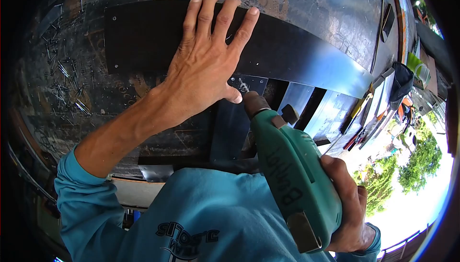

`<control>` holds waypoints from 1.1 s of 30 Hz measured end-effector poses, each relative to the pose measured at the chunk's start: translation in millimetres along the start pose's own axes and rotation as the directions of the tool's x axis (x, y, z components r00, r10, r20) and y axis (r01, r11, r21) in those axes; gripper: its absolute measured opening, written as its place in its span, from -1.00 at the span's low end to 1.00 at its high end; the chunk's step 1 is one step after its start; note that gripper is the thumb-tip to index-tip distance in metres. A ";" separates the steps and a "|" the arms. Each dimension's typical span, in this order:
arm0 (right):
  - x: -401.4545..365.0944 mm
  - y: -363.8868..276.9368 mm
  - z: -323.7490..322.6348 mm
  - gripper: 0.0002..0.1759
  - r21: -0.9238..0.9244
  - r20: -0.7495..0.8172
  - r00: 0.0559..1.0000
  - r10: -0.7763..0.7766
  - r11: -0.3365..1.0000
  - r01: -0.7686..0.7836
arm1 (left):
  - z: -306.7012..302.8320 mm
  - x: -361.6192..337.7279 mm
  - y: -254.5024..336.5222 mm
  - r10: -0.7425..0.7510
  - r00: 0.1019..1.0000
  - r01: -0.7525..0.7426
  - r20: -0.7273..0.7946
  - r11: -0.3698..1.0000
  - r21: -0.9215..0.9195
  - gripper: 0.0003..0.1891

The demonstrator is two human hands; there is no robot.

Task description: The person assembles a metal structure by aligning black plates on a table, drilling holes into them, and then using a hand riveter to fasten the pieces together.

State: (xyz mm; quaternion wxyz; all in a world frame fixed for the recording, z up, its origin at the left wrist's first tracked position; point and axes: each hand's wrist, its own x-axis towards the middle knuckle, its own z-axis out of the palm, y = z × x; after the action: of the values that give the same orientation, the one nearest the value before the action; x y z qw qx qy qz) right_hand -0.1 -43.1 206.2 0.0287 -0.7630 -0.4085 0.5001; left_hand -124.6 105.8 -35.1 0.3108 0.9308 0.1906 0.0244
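Note:
My left hand (206, 56) lies with fingers spread over a long dark metal sheet (139, 39), its thumb reaching past the near edge. Small holes show near the sheet's left end. My right hand (347, 204) is wrapped round the handle of a green power drill (287, 161), which points away from me. The drill bit (243, 86) meets the top end of a narrower metal strip (230, 128), just beside my left thumb, with pale shavings around it. This strip runs toward me from the long sheet. More metal strips (294, 100) stand parallel to its right.
Many thin rivets or nails (64, 72) are scattered across the left of the dark worktop (108, 118). At the right edge lie a yellow-handled tool (360, 111), red-handled pliers (353, 139) and a black bag (401, 84). Trees stand beyond.

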 end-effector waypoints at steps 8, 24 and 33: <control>12.1 -17.4 -1.2 -0.21 -0.235 -0.065 0.997 -0.041 0.972 0.024 | 2.1 -1.2 -0.6 0.002 1.000 -0.002 0.002 1.000 0.012 0.49; -91.6 42.5 10.3 -0.06 0.292 -0.496 0.865 0.070 0.952 0.090 | -7.4 3.2 -0.9 0.065 0.996 -0.073 0.053 0.984 0.163 0.47; -159.5 286.0 127.9 0.09 -0.222 -0.877 0.480 -0.001 0.888 -0.403 | -6.1 3.4 -3.0 -0.010 0.991 -0.033 0.136 0.951 0.308 0.54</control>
State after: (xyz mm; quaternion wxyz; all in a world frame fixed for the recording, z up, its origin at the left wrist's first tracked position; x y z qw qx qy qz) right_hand 42.9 -383.8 131.1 0.0108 -0.9404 -0.3376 -0.0400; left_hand -123.4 112.8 -32.2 0.1730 0.9686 0.1652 -0.0674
